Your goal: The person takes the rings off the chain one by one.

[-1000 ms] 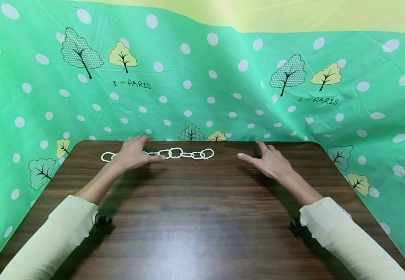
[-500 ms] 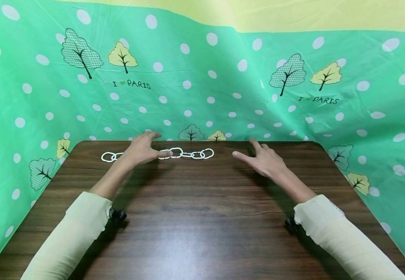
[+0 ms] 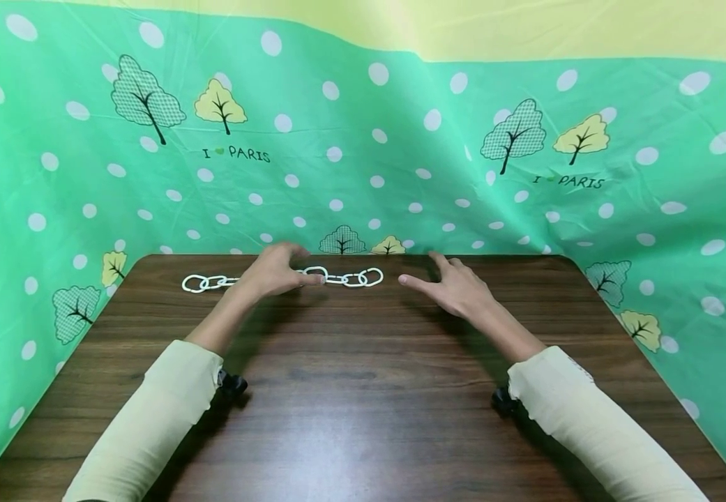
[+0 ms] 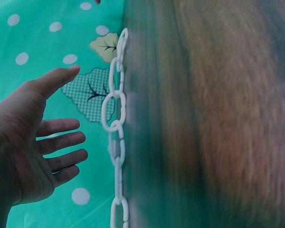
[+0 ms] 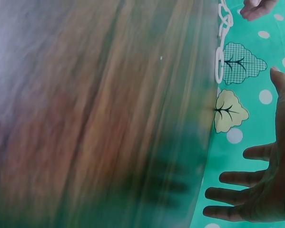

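Likely step: approach. Left hand [image 3: 275, 272] and right hand [image 3: 463, 291] hover, spread, near the chain [image 4: 118, 168] along the table's [image 3: 350, 376] far edge; next move likely calls for a grip.

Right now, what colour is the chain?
The chain is white; the left wrist view shows it best.

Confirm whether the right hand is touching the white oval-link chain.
Apart. The head view shows a strip of brown wood-grain table between the right hand and the near end of the chain.
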{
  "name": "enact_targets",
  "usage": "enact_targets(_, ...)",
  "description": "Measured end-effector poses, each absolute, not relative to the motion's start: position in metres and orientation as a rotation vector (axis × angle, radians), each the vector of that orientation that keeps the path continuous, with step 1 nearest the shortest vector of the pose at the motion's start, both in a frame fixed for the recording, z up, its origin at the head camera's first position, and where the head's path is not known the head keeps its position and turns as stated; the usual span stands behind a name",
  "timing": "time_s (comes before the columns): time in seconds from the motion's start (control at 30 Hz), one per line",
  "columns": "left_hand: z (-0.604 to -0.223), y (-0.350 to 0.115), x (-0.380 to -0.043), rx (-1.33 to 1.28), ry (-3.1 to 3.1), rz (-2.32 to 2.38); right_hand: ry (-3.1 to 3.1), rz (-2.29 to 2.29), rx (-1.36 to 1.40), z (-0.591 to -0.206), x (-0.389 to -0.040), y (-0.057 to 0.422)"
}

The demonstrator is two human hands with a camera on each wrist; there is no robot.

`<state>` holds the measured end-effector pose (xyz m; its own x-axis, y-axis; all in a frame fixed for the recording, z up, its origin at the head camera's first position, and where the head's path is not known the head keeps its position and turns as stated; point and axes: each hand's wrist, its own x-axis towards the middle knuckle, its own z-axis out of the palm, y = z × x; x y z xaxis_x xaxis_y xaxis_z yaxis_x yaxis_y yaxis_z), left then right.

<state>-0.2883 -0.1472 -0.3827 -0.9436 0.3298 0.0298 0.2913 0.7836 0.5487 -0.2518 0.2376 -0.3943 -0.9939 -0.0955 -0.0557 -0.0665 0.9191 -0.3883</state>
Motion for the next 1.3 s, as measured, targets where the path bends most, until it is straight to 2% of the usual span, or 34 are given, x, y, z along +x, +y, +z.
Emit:
enact_targets(0.6, -0.393, -0.112, -0.292, 0.527, 2.869, 0.862, 2.996, -0.588, -0.19, -0.401, -0.253, 0.218)
enact_targets(0.77, -0.418, -0.108, -0.317, 0.586, 2.844, 0.872, 2.99, -0.576, -0.212, -0.403, -0.254, 0.214)
enact_targets(1.0, -0.478, -0.103, -0.37, 0.667, 2.892, 0.843, 2.989, -0.563, -0.247, -0.405, -0.255, 0.21)
enact_targets(1.07, -0.482, -0.099, -0.375, 0.655, 2.887, 0.841, 2.99, -0.561, -0.255, -0.405, -0.255, 0.208)
enact_targets(1.1, -0.472, -0.097, -0.365, 0.649, 2.88, 0.837, 2.99, -0.561, -0.259, -0.405, -0.255, 0.207)
enact_targets(1.3, -0.459, -0.084, -0.353, 0.612, 2.849, 0.876, 2.993, -0.559, -0.267, -0.405, -0.258, 0.2)
